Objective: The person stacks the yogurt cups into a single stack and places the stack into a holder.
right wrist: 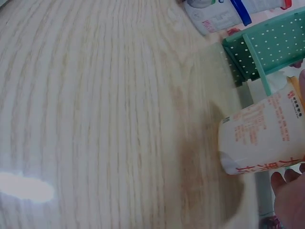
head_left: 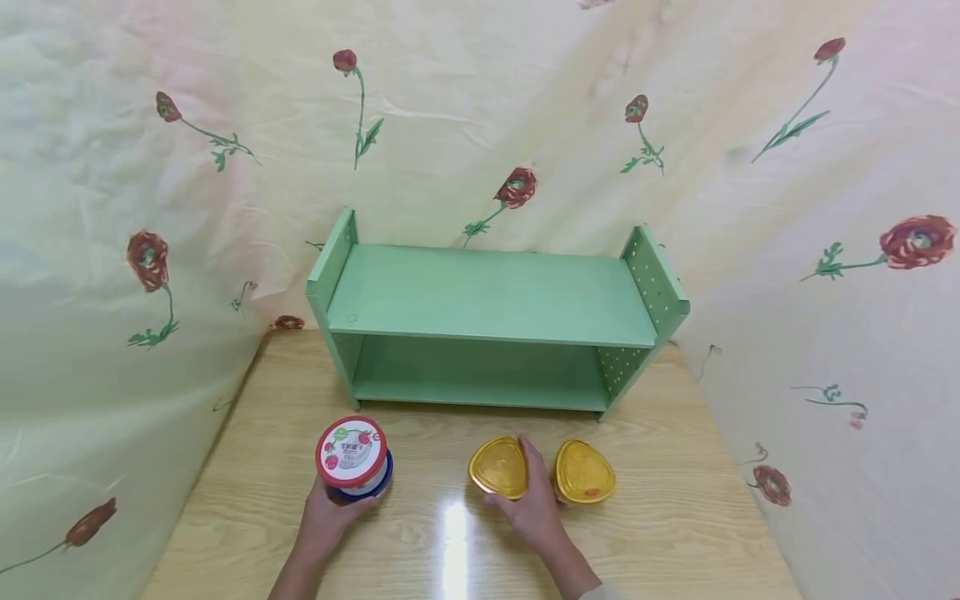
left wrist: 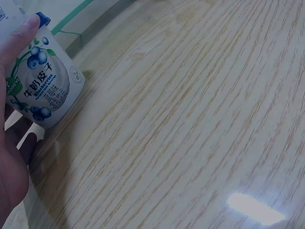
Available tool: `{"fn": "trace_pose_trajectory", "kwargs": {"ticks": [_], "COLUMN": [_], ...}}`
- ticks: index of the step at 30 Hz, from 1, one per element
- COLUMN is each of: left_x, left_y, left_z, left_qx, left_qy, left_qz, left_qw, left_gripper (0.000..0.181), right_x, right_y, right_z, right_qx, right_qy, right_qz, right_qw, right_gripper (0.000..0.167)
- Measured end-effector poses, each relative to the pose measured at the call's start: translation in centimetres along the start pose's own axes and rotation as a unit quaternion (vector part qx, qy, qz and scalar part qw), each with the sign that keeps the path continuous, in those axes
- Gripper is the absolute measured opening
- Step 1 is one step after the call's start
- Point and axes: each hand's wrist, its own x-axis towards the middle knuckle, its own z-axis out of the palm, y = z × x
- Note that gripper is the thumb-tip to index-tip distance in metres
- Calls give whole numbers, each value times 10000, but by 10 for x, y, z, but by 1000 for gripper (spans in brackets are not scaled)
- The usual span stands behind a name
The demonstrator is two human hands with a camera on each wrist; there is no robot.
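Observation:
My left hand (head_left: 326, 518) grips a white yogurt tub with a blue lid (head_left: 387, 475) on the table's left side. In the left wrist view its label shows blueberries (left wrist: 37, 59), and my thumb (left wrist: 21, 36) lies against the lid rim. A second yogurt tub, red-lidded with raspberries (head_left: 350, 451), is stacked on top. My right hand (head_left: 536, 508) holds a rounded-triangular cup with a gold lid (head_left: 498, 467), thumb and fingers around its sides. Orange print covers that cup's wall (right wrist: 259, 131) in the right wrist view. Right beside this hand stands another gold-lidded cup (head_left: 585, 472).
Behind the containers stands a green two-level shelf (head_left: 487, 292) with perforated side panels. Floral cloth (head_left: 465, 108) hangs at the back and both sides. A light wood table (head_left: 420, 542) lies beneath, with a bright reflection near the front.

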Motion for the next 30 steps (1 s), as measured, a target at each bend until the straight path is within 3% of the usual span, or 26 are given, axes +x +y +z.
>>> {"fn": "trace_pose_trajectory", "kwargs": {"ticks": [8, 20, 30], "left_x": [0, -2, -1], "left_y": [-3, -1, 0], "left_z": [0, -2, -1], "left_qx": [-64, -87, -45], "left_qy": [24, -51, -39], "left_qz": [21, -72, 21], "left_qw": [10000, 9999, 10000], "left_gripper": [112, 115, 114], "right_x": [1, 3, 8], "right_y": [10, 12, 6], "right_z": [3, 2, -4], "right_qx": [478, 1011, 660], "right_qy": [-125, -318, -381], "right_qz": [423, 506, 499], "right_qw": [9979, 9931, 9958], "right_gripper": [103, 101, 102]}}
